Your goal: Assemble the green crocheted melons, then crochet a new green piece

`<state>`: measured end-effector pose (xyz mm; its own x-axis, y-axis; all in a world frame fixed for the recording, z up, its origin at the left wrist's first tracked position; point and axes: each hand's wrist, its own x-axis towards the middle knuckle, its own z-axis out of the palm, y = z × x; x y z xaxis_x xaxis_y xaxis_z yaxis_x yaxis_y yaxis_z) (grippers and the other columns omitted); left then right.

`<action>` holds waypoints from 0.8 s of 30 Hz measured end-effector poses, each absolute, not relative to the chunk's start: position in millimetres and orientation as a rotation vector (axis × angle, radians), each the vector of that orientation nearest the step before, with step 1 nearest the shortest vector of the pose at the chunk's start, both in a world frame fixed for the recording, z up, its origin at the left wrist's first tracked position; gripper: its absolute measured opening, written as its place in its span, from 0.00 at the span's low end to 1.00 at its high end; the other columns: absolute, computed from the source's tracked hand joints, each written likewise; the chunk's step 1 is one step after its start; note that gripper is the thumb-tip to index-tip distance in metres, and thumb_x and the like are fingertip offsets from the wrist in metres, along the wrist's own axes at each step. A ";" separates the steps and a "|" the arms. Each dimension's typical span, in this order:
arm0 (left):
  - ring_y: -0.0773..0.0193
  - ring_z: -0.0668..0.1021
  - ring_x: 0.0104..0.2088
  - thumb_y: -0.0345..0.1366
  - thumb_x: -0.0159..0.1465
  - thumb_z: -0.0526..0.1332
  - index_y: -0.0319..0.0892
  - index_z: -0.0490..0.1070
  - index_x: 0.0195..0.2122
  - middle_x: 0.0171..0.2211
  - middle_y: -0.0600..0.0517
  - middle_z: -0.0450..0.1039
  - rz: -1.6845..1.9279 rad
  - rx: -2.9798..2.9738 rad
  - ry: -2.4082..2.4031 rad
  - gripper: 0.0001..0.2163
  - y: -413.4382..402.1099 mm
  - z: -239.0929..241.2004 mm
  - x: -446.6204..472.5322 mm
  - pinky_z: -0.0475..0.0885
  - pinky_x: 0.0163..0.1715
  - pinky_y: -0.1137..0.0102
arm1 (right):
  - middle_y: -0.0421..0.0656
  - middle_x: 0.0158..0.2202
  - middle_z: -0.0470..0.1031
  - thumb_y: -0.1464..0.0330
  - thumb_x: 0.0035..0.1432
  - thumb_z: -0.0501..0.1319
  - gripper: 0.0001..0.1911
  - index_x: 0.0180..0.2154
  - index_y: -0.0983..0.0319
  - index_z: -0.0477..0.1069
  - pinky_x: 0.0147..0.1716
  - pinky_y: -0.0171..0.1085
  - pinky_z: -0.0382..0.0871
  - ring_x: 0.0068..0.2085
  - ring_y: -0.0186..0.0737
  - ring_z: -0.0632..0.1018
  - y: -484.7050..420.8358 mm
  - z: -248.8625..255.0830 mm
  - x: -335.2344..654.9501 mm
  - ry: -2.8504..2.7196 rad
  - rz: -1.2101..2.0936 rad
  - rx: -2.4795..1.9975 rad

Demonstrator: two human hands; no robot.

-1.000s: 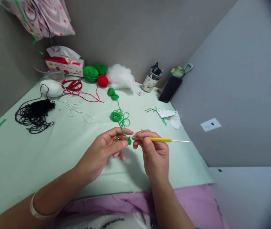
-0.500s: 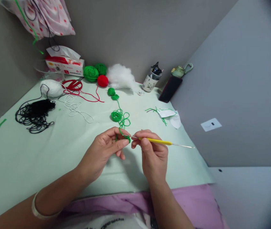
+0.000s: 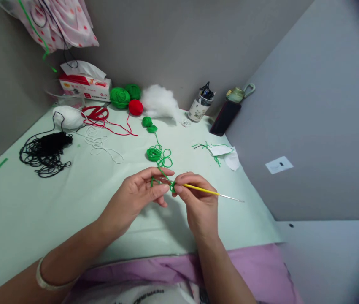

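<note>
My right hand is closed on a crochet hook with a yellow handle, its metal tip pointing left. A small piece of green crochet work sits at the right fingertips, beside the hook's front end. Green yarn runs over the fingers of my left hand, which is closed on it with thumb and fingers near the hook tip. From there the strand leads back to a loose coil of green yarn on the table. Behind that lie two small green bundles.
At the left lie tangled black yarn, a white yarn ball and red-handled scissors. Along the back stand a tissue box, green and red yarn balls, white stuffing, a pen jar and a phone.
The hook has shifted left and tilted, its tip now past my left thumb. My right fingers have closed in on the green piece, which has moved slightly right, out of the left pinch.
</note>
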<state>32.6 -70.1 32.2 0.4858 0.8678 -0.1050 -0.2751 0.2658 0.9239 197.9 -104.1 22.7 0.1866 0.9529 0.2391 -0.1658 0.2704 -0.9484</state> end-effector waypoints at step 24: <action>0.68 0.80 0.39 0.32 0.65 0.69 0.50 0.80 0.52 0.37 0.55 0.79 0.866 0.995 0.625 0.15 -72.1 31.1 34.4 0.75 0.43 0.74 | 0.35 0.26 0.74 0.73 0.50 0.73 0.07 0.28 0.59 0.77 0.28 0.31 0.68 0.27 0.31 0.75 -100.7 28.1 189.4 -0.797 1.409 -0.800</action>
<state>34.4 -72.1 31.1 0.5241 0.8491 -0.0665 -0.3298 0.2743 0.9033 189.4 -100.7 28.1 0.0094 1.0000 0.0033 -0.5179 0.0077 -0.8554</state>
